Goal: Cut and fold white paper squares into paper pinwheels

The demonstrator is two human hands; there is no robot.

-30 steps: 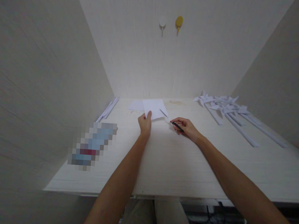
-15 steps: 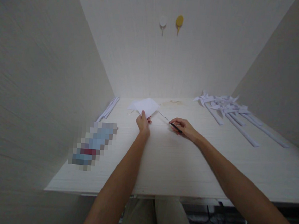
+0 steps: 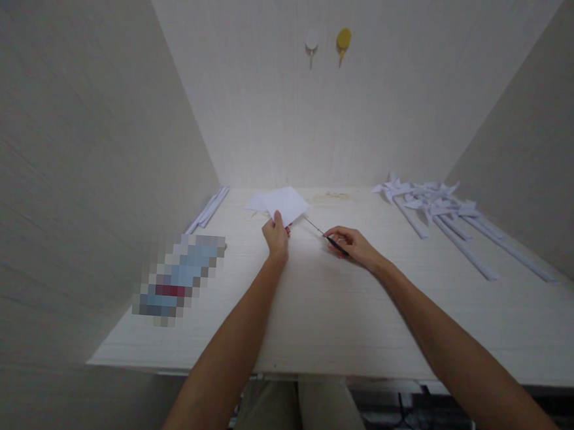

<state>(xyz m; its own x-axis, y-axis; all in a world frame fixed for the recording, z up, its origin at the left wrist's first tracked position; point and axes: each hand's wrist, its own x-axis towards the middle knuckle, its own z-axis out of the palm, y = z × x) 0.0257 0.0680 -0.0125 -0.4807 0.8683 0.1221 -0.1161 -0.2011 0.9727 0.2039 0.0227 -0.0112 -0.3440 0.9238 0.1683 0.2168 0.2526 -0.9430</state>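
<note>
My left hand (image 3: pixel 276 236) pinches a white square of paper (image 3: pixel 288 204) by its near corner, thumb on top, above the far part of the table. Another white paper piece (image 3: pixel 255 201) shows beyond its left side. To the right, the fingers of my right hand (image 3: pixel 351 243) are closed around scissors (image 3: pixel 338 246) with a dark handle and thin metal blades. Those blades point left, and their tip reaches the right edge of the held paper. Whether the tip touches the paper or lies under it I cannot tell.
Several white paper pinwheels (image 3: pixel 433 202) with stick handles lie at the back right. Rolled paper sticks (image 3: pixel 209 209) lie along the left wall, behind a blurred-out item (image 3: pixel 184 276). On the back wall hang a white hook (image 3: pixel 311 41) and a yellow hook (image 3: pixel 344 39).
The held paper has shifted slightly right and turned a little, closer to the scissors. My right hand has hardly moved.
</note>
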